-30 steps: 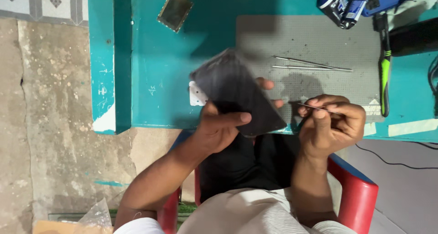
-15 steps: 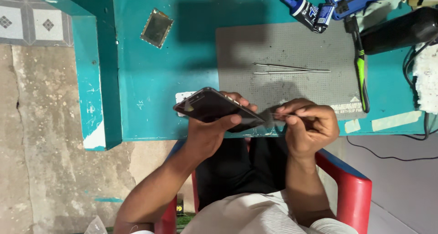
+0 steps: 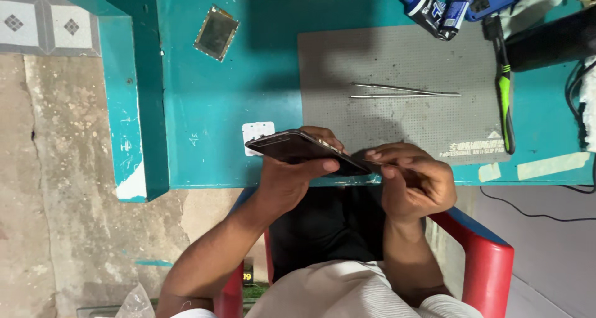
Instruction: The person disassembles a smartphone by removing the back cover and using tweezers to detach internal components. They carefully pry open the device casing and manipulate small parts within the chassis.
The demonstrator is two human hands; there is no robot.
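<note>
Smartphone, dark and tilted, sits gripped in the left hand while the right hand pinches its near corner.

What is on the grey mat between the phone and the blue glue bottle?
Only a pair of thin metal tweezers lies on the grey mat between the phone and the glue bottle, as the head view shows.

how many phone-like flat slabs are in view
2. One dark flat phone is gripped in the left hand, its end at the right hand. A small gold-edged rectangular panel lies on the teal table, upper left. Others could lie beyond the frame.
</note>
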